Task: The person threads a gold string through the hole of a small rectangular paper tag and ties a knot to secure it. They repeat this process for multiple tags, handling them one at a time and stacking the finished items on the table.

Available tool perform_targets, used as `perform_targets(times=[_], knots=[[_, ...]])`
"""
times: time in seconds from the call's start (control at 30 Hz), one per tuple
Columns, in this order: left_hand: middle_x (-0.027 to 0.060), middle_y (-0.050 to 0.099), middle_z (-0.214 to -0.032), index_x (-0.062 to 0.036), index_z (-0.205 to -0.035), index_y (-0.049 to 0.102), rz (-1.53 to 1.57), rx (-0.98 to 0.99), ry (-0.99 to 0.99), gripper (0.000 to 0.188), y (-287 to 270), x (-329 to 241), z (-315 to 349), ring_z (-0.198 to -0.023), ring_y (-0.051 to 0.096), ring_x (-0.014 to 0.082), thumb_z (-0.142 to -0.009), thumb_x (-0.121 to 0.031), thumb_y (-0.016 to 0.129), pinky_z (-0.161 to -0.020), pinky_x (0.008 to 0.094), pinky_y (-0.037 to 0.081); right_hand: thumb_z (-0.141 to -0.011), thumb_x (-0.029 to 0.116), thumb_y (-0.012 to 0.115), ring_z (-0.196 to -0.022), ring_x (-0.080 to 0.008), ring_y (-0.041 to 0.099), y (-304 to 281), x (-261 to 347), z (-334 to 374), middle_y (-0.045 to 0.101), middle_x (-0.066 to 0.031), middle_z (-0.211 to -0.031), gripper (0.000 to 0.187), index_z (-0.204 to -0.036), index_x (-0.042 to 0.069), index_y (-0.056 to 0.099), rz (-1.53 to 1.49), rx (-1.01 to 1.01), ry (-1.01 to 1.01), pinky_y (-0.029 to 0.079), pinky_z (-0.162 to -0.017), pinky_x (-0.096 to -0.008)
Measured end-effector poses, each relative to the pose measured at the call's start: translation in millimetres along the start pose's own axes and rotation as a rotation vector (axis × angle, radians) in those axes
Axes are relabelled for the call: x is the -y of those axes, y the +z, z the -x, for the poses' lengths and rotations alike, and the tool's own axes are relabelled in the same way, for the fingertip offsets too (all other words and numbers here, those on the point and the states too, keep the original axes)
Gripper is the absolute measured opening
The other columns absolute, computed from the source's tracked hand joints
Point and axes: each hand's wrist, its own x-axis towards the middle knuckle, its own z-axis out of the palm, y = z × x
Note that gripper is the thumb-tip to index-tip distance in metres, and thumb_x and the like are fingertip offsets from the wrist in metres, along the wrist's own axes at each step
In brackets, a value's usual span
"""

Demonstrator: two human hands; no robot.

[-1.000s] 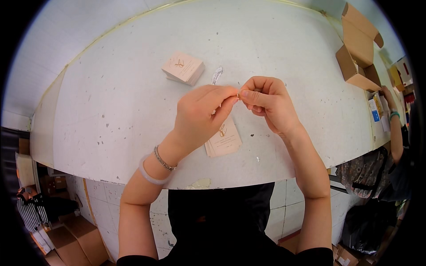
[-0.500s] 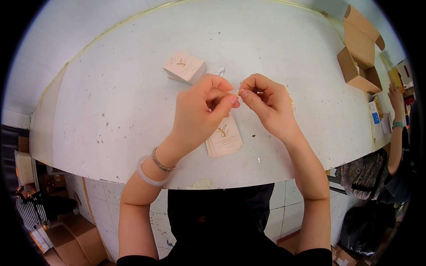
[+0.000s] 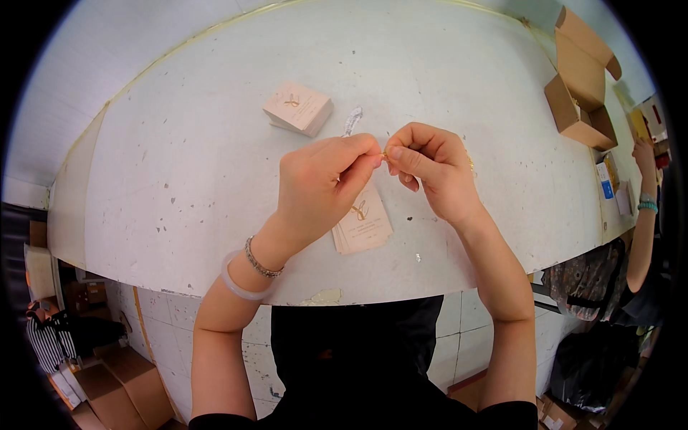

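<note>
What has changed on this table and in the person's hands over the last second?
Very little. The left hand and right hand remain pinched together on a tiny gold-coloured piece above the card; the fingertips only shifted slightly. The stack of cards, the small silvery packet and the open cardboard boxes stayed where they were.

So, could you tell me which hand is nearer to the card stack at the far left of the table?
Left. The left hand is just right of the card stack and nearer the person; the right hand lies farther right, beyond the left.
</note>
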Motion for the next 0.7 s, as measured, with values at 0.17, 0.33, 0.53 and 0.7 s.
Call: perform_targets(times=[0.17, 0.33, 0.53, 0.7], knots=[[0.0038, 0.067, -0.072, -0.0011, -0.087, 0.068, -0.042, -0.037, 0.037, 0.005, 3, 2, 1, -0.059, 0.060, 0.0070, -0.083, 0.002, 0.067, -0.053, 0.0199, 0.048, -0.088, 0.014, 0.063, -0.058, -0.0037, 0.042, 0, 2, -1, 0.057, 0.0017, -0.069, 0.013, -0.081, 0.003, 0.062, -0.056, -0.019, 0.022, 0.032, -0.050, -0.0204], [0.0058, 0.068, -0.075, -0.0033, -0.088, 0.068, -0.211, -0.149, 0.203, 0.013, 9, -2, -2, -0.058, 0.061, 0.0136, -0.077, 0.004, 0.070, -0.049, 0.0243, 0.047, -0.088, 0.014, 0.062, -0.061, -0.0033, 0.043, 5, 5, 2, 0.056, 0.0023, -0.068, 0.014, -0.080, 0.002, 0.061, -0.013, -0.079, 0.023, 0.033, -0.052, -0.0206], [0.0044, 0.064, -0.076, -0.0025, -0.088, 0.065, -0.368, -0.230, 0.400, 0.021, 15, 4, -2, -0.060, 0.057, 0.0181, -0.069, 0.003, 0.068, -0.050, 0.0283, 0.047, -0.087, 0.014, 0.062, -0.063, -0.0033, 0.045, 9, 3, 2, 0.056, 0.0024, -0.068, 0.015, -0.079, 0.002, 0.061, 0.020, -0.103, -0.013, 0.035, -0.055, -0.0216], [0.0060, 0.068, -0.078, -0.0035, -0.088, 0.069, -0.328, -0.200, 0.347, 0.022, 11, 4, -2, -0.060, 0.061, 0.0171, -0.070, 0.007, 0.070, -0.048, 0.0254, 0.047, -0.088, 0.014, 0.062, -0.063, -0.0033, 0.045, 10, 4, 2, 0.056, 0.0026, -0.068, 0.015, -0.079, 0.002, 0.061, 0.021, -0.095, 0.005, 0.035, -0.055, -0.0215]])
